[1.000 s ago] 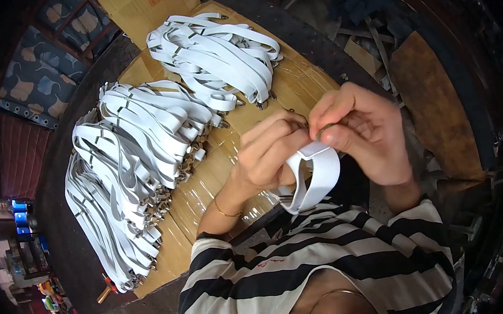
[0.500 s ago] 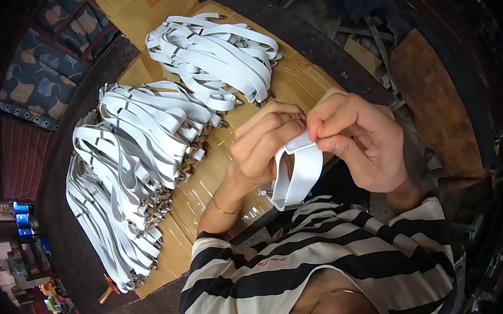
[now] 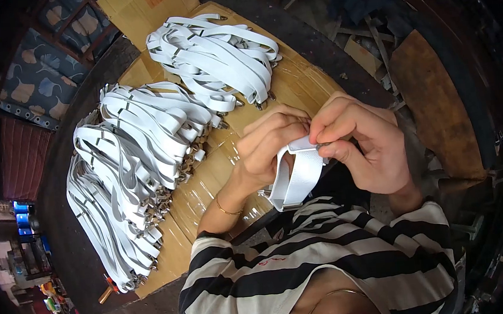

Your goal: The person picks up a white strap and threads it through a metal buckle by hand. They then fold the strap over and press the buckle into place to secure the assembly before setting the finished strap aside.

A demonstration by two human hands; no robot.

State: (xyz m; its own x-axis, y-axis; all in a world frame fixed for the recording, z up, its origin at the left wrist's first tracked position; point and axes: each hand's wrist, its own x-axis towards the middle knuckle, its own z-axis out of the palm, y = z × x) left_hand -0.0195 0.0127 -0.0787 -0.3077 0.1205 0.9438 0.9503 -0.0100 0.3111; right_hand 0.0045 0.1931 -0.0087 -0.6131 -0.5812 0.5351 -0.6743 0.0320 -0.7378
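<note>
Both hands are raised in front of the striped shirt, holding a white elastic suspender strap (image 3: 303, 179) that hangs in a loop below the fingers. My left hand (image 3: 271, 140) is closed around the strap's upper part, a bracelet on its wrist. With thumb and forefinger, my right hand (image 3: 364, 144) pinches a small dark metal piece at the strap's end; its exact shape is mostly hidden. At the bottom of the loop sits a metal slider (image 3: 292, 206). To the left lie bundles of finished-looking white suspenders (image 3: 126, 162) with metal clips at their ends.
Another heap of white suspenders (image 3: 213, 55) rests farther back on the cardboard (image 3: 203, 188) covering a dark table (image 3: 70, 232). A cardboard flap (image 3: 149, 10) stands up behind. A tool with a wooden handle (image 3: 105, 295) lies at the near left edge. Brown sheet material (image 3: 435, 105) is at right.
The strap and both hands have shifted very slightly; more of the dark metal piece shows at my right fingertips. The heaps on the table are unchanged.
</note>
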